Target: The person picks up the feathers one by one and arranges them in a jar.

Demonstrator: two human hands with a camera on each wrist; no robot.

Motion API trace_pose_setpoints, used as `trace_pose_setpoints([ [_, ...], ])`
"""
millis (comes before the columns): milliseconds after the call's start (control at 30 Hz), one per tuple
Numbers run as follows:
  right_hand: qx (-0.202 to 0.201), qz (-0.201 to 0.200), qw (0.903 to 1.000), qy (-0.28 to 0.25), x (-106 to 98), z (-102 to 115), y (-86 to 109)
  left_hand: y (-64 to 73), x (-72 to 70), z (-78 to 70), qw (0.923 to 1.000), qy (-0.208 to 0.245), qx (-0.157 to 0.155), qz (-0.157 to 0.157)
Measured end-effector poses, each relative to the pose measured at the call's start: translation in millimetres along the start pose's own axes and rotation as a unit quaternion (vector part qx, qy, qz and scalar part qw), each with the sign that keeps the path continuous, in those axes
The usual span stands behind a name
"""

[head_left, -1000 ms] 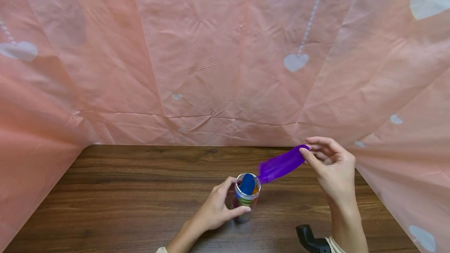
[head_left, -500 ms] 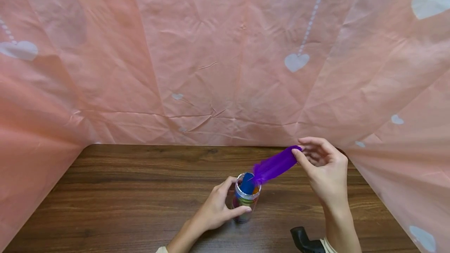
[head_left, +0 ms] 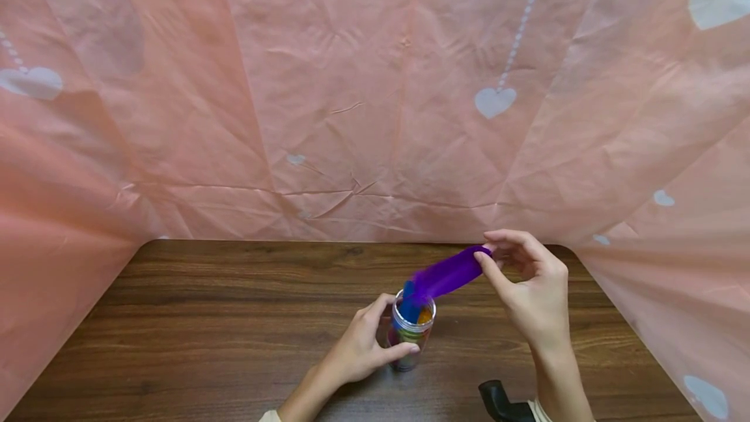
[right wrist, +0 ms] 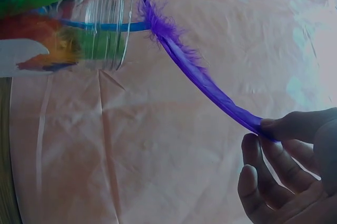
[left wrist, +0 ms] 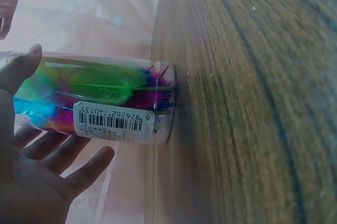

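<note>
A clear plastic jar stands upright and lidless on the wooden table, with several coloured feathers inside. My left hand holds it from the left, thumb in front and fingers behind. In the left wrist view a white barcode label shows on the jar's side. My right hand pinches the tip of a purple feather between thumb and fingers. The feather slants down to the left, its fluffy quill end over the jar's mouth. There it overlaps a blue feather that sticks up out of the jar.
The brown wooden table extends around the jar. Behind and at both sides hangs a pink cloth printed with white hearts. A black angled piece sits by my right wrist.
My right hand has moved left with the purple feather, bringing its quill end from the jar's right rim to above the mouth. The left hand and the jar have stayed in place.
</note>
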State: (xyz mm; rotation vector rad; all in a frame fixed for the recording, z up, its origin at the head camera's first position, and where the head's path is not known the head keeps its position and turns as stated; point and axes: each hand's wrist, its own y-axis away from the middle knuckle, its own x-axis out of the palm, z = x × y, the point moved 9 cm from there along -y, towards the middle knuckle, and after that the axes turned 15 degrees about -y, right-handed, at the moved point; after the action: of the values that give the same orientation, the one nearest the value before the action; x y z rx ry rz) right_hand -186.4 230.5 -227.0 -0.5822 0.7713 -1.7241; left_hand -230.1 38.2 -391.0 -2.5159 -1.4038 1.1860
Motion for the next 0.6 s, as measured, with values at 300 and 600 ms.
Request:
trace_pose_setpoints([
  [300, -0.02, 0.027, 0.9994, -0.001, 3.2, 6.0, 0.0, 0.1, 0.0, -1.0, 1.0, -0.001, 0.004, 0.0],
  [600, -0.031, 0.085, 0.9957, -0.02, -1.2, 12.6, -0.4, 1.2, 0.2, -0.5, 1.0, -0.008, -0.002, 0.005],
])
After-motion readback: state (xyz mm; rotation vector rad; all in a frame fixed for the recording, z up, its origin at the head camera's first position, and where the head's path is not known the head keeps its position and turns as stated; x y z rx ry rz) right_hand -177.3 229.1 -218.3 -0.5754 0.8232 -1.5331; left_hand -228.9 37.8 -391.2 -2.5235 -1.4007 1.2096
